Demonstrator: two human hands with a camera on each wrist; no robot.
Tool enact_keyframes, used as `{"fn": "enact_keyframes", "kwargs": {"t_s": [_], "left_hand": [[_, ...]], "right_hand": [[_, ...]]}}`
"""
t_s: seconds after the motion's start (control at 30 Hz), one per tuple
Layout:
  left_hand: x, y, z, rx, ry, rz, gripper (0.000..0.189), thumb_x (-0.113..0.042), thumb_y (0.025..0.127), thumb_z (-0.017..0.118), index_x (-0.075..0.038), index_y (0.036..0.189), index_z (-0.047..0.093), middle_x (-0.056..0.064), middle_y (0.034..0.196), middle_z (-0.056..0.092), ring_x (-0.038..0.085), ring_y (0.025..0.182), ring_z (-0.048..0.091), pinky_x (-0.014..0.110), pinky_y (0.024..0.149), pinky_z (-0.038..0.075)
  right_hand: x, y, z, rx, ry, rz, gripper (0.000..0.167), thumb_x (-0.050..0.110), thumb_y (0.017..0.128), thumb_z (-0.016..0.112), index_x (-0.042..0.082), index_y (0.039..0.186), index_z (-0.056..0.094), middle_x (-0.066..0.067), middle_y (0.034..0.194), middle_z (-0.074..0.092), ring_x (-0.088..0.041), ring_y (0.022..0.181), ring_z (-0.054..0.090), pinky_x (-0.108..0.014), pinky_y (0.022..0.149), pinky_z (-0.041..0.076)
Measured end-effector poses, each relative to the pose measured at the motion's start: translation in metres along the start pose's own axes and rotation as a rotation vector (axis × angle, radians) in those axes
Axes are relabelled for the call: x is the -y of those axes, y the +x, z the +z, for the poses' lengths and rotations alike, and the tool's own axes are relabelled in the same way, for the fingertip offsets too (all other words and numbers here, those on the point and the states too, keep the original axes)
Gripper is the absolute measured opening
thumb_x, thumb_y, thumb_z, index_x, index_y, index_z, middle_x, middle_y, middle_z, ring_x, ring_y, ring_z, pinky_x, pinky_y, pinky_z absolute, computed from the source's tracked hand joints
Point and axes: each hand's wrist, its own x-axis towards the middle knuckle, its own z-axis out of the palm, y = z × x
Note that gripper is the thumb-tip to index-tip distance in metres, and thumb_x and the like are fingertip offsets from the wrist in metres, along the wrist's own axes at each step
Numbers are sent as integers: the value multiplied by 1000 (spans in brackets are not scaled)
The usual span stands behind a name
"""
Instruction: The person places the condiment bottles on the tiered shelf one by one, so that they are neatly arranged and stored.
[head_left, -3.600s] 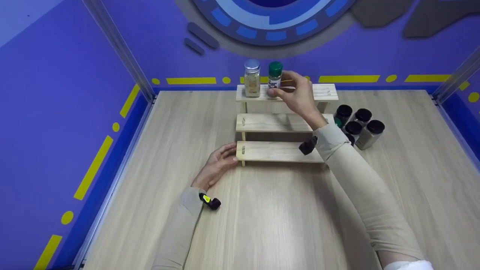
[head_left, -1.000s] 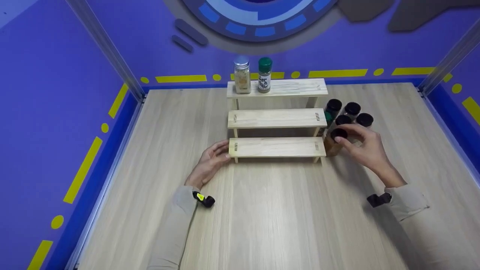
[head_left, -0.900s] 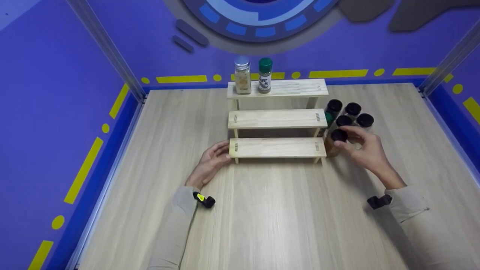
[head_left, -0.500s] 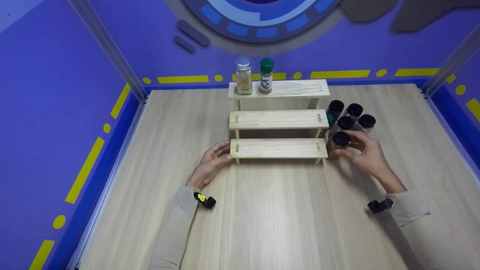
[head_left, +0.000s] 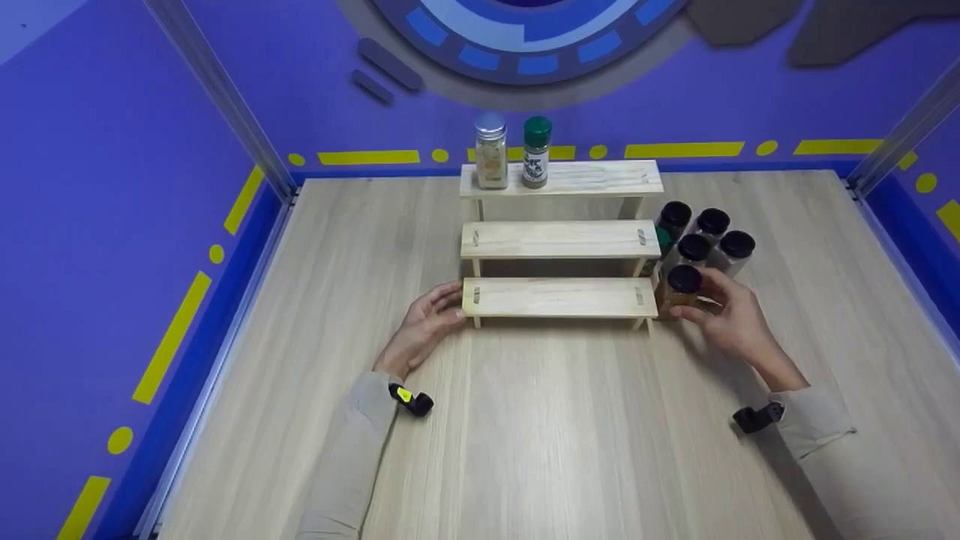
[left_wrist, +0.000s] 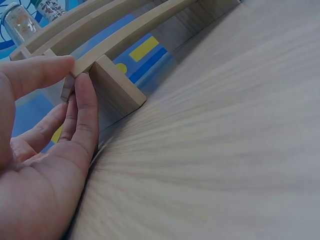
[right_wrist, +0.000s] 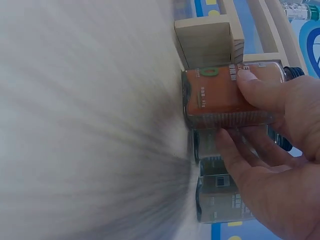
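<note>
A three-tier wooden shelf rack (head_left: 559, 298) stands in the middle of the table. My left hand (head_left: 421, 330) pinches the left end of its lowest board, thumb above and fingers below, as the left wrist view shows. To the right of that board, my right hand (head_left: 733, 313) holds a black-capped spice jar (right_wrist: 215, 95) of orange-brown powder, thumb on one side and fingers on the other. The jar stands upright beside the rack's leg. On the top tier, a silver-capped jar (head_left: 491, 154) and a green-capped jar (head_left: 536, 154) stand side by side at the left.
Several more black-capped jars (head_left: 731, 251) cluster behind the held one, right of the rack. A green cap (head_left: 663, 240) shows partly between them and the middle tier. Blue panels (head_left: 150, 187) close off the back and sides of the wooden table (head_left: 555, 435).
My right hand has let go of the green-capped jar on the top tier and come down to the right-hand cluster. There it has slid from the front jar's cap to its body.
</note>
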Motion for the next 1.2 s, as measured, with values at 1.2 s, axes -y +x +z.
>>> {"fn": "enact_keyframes", "kwargs": {"t_s": [1.2], "left_hand": [[0, -1, 0, 11, 9, -3, 69, 7, 97, 64, 7, 160, 36, 22, 155, 48, 19, 131, 58, 30, 107, 54]], "right_hand": [[71, 18, -24, -176, 6, -43, 62, -9, 84, 86, -2, 141, 62, 17, 114, 70, -2, 104, 68, -10, 89, 56]]}}
